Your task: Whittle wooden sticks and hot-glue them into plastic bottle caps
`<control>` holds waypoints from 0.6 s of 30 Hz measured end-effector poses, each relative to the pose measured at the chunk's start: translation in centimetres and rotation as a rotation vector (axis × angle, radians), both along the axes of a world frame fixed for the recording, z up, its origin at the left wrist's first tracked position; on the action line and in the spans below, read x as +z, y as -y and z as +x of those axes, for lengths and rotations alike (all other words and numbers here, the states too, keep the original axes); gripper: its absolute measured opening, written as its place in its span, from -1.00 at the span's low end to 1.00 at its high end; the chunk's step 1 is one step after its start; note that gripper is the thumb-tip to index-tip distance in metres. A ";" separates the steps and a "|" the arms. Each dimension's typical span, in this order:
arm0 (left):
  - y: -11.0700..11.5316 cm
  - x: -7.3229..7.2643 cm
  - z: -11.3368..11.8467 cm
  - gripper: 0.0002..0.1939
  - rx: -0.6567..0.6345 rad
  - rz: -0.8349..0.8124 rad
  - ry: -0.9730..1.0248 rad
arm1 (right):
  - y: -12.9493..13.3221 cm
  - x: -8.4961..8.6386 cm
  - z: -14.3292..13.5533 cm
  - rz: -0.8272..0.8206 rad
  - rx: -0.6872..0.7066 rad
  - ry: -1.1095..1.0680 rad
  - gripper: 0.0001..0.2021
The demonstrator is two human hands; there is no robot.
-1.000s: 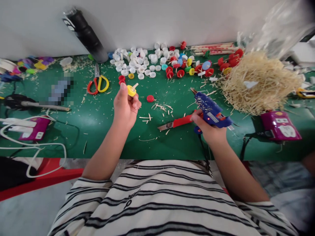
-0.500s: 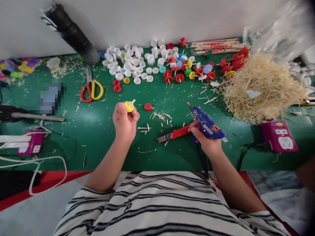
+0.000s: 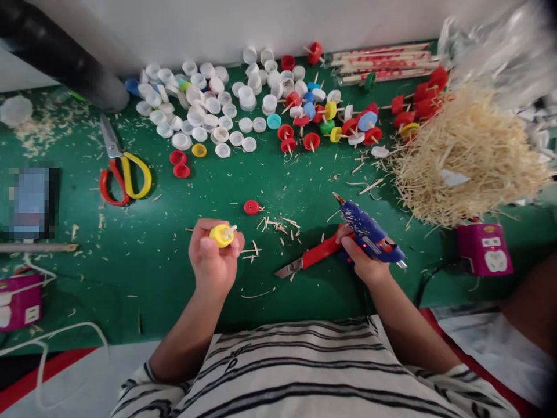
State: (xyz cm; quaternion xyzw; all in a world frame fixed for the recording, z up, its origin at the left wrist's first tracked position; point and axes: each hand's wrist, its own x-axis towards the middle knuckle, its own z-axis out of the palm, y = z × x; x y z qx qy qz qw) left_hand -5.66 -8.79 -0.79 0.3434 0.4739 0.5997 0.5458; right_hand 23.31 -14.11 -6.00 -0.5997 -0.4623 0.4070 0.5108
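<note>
My left hand [image 3: 214, 261] is closed round a yellow bottle cap [image 3: 221, 235], with a short wooden stick poking out of its middle. Fingers of my right hand [image 3: 368, 261] wrap the handle of a blue glue gun [image 3: 369, 229], whose nozzle points up and left. A red-handled knife [image 3: 319, 253] lies on the table, its handle end at my right fingertips. Between the hands are a red cap [image 3: 251, 207] and small wood slivers [image 3: 278, 224].
White caps [image 3: 195, 113] and coloured caps with sticks [image 3: 311, 141] spread along the back. Scissors [image 3: 124, 174] and a black cylinder [image 3: 65, 64] are at left. Wood shavings [image 3: 470, 157], packaged sticks [image 3: 383, 61] and a purple socket box [image 3: 485, 249] sit at right.
The camera view has shifted closer and to the right. My left hand has turned the yellow cap more face-up. My right hand still grips the glue gun.
</note>
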 end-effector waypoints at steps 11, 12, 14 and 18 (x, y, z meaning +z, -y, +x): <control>-0.3 -1.7 -0.1 -0.40 -0.086 -0.025 0.112 | -0.8 0.8 -0.2 -0.059 -0.058 -0.058 -0.74; -0.5 -1.7 0.0 -0.40 -0.077 -0.023 0.115 | -0.9 1.0 -0.1 -0.060 -0.075 -0.045 -0.73; -0.9 -1.5 0.1 -0.39 -0.049 -0.025 0.119 | -1.2 1.4 0.1 -0.073 -0.136 0.003 -0.70; -1.4 -1.0 0.0 -0.37 -0.010 0.002 0.108 | -1.0 2.2 1.6 -0.122 -0.285 0.152 -0.69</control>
